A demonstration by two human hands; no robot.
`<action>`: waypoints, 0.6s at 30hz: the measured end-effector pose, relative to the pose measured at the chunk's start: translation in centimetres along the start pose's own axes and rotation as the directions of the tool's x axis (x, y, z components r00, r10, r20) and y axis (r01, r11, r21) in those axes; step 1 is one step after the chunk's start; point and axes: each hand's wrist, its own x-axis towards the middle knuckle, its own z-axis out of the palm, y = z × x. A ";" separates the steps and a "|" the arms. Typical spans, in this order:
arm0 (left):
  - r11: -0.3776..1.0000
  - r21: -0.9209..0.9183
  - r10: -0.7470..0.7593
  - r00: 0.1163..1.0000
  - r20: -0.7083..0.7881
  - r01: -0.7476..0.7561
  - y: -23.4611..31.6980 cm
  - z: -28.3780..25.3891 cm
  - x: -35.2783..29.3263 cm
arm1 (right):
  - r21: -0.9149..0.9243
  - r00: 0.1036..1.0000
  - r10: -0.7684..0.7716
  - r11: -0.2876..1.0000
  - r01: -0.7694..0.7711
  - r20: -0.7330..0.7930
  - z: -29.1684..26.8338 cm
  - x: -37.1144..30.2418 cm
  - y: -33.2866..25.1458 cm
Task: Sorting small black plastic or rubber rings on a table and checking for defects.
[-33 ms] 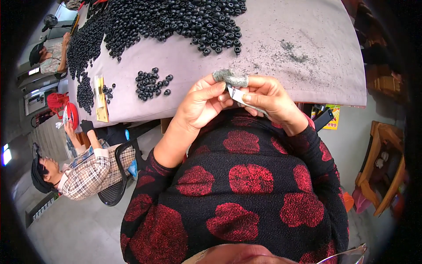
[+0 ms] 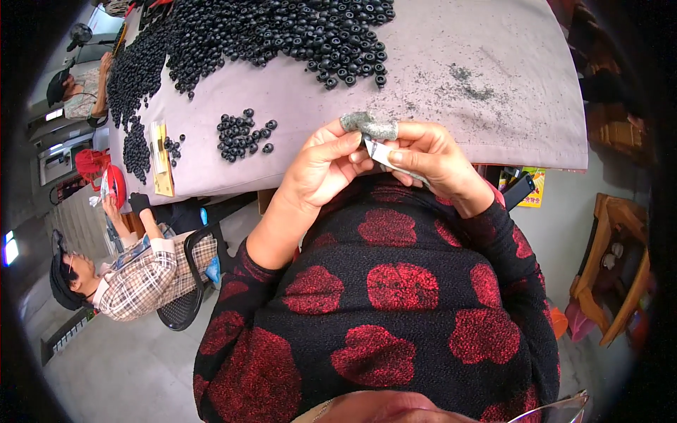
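Observation:
My left hand [image 2: 317, 169] is closed in a pinch at the table's near edge. A small dark piece [image 2: 364, 140] shows by its thumb tip, probably one of the black round parts, mostly hidden by the fingers. My right hand [image 2: 438, 161] grips a flat white blade-like tool [image 2: 381, 151] with a slanted end, its tip against the dark piece. Worn grey wraps cover both index fingertips, the left wrap [image 2: 352, 120] touching the right wrap [image 2: 383, 128]. Ahead and to the left lies a small cluster of black round parts [image 2: 243, 134] with holes.
A large heap of the same black parts [image 2: 282, 32] covers the far left of the cloth-covered table [image 2: 423, 42]. Dark crumbs [image 2: 472, 84] are scattered to the right. At left, a yellow-edged packet [image 2: 162, 158] lies near a seated co-worker [image 2: 141, 282]. A wooden stool [image 2: 599, 268] stands at right.

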 end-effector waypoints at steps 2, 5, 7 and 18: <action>1.000 0.009 0.003 1.000 -0.005 -0.003 0.0 0.1 0.0 | -0.007 1.000 0.008 1.000 -0.008 -0.027 0.0 0.0 0.2; 1.000 0.010 0.008 1.000 -0.019 -0.007 -0.1 0.2 -0.2 | -0.032 1.000 -0.020 0.999 0.020 -0.019 -0.4 0.0 0.4; 1.000 0.003 0.008 1.000 -0.027 -0.008 -0.2 0.3 -0.3 | -0.066 1.000 0.003 0.998 -0.004 -0.024 -0.7 0.0 0.4; 1.000 -0.030 -0.002 0.998 -0.056 0.001 -0.3 0.0 0.1 | 0.016 0.998 -0.020 1.000 0.019 0.060 -0.5 0.1 0.1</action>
